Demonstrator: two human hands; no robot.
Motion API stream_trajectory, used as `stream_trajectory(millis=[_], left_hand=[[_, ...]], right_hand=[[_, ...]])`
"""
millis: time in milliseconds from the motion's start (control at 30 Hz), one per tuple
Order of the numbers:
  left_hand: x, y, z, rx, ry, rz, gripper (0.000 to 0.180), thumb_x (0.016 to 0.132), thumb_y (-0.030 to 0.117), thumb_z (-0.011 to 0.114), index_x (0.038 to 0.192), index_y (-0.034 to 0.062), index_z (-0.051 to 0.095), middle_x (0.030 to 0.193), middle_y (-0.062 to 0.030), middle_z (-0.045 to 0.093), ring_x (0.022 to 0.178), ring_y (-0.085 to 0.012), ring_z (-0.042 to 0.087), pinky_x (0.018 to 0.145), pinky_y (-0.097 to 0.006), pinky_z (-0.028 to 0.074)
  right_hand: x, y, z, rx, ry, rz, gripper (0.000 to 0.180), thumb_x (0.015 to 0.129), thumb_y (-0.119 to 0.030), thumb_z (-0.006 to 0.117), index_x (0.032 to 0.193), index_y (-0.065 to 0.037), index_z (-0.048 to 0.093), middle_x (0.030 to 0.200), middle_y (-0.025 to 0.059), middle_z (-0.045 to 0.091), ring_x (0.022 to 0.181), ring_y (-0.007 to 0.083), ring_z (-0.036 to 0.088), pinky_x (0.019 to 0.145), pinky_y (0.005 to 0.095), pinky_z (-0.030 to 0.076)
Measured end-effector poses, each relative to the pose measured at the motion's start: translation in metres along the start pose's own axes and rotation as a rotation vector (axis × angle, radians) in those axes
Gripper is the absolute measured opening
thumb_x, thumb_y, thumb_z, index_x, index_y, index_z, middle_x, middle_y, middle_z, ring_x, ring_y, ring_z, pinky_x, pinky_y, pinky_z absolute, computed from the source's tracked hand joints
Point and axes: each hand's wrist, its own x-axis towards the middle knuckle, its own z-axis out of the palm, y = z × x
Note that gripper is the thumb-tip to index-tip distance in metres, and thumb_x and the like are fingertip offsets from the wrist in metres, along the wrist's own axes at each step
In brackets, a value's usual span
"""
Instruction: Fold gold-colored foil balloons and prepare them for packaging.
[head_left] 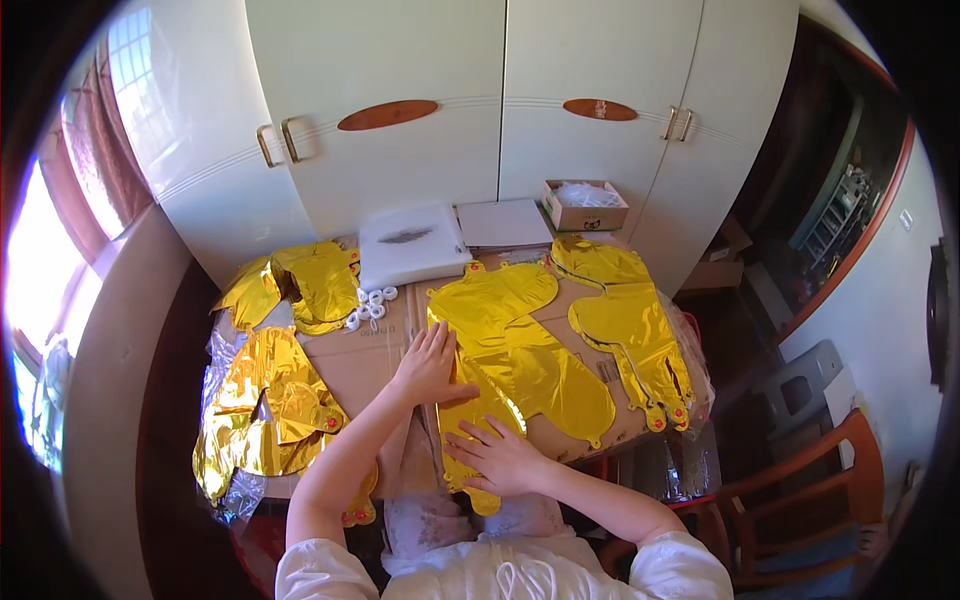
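A flat, uninflated gold foil balloon point(500, 345) lies in front of me on a cardboard-covered table point(370, 375). My left hand point(432, 370) rests on its left edge with the fingers stretched out. Lower down, my right hand point(500, 458) lies on the near part of the same foil, fingers spread. Neither hand grips anything. To the right lies another flat gold foil balloon point(637, 325) with small red spots at its near end. On the left are crumpled gold foil balloons, one at the back point(310, 285) and one nearer me point(265, 405).
Several small white rolls point(372, 308) sit beside a white plastic-wrapped package point(412, 246). Behind are a flat grey-white stack point(504, 224) and a small box point(585, 206) with clear-white contents. White cabinets point(400, 60) stand behind the table. At right is a wooden chair point(800, 490).
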Motion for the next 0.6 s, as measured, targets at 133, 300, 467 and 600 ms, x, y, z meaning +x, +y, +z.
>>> stream_trajectory(millis=[133,300,467,600], left_hand=[[-0.002,-0.002,0.012,0.023,0.045,-0.003,0.113,0.076,0.079,0.050,0.144,-0.0092,0.030,0.152,-0.0288,0.028,0.145,-0.0386,0.022,0.117,-0.050,0.016],[-0.004,0.000,0.010,0.039,0.034,-0.031,0.112,0.076,0.080,0.046,0.145,-0.0073,0.030,0.152,-0.0285,0.027,0.145,-0.0410,0.019,0.118,-0.051,0.012],[0.005,0.009,0.013,0.014,0.062,-0.008,0.112,0.076,0.080,0.045,0.145,-0.0065,0.033,0.151,-0.0284,0.029,0.144,-0.0421,0.020,0.118,-0.051,0.012],[-0.009,0.001,0.014,0.011,0.067,-0.045,0.112,0.075,0.080,0.046,0.144,-0.0063,0.034,0.151,-0.0281,0.030,0.144,-0.0416,0.021,0.118,-0.051,0.013]], right_hand=[[0.001,0.010,0.001,0.083,0.103,-0.042,0.063,0.096,-0.049,0.046,0.147,-0.013,0.037,0.152,0.0110,0.035,0.142,0.0285,0.030,0.114,0.0523,0.023],[0.027,0.104,-0.019,0.554,0.581,0.321,0.058,0.089,-0.029,0.063,0.136,-0.001,0.046,0.142,0.0196,0.046,0.131,0.0365,0.044,0.108,0.0428,0.037],[0.026,0.228,-0.032,0.220,0.521,0.809,0.065,0.086,-0.036,0.064,0.135,0.000,0.043,0.138,0.0220,0.045,0.128,0.0366,0.045,0.104,0.0436,0.041],[0.028,0.199,-0.068,0.272,0.228,0.997,0.073,0.083,-0.045,0.065,0.137,-0.002,0.041,0.141,0.0226,0.040,0.129,0.0369,0.043,0.102,0.0468,0.043]])
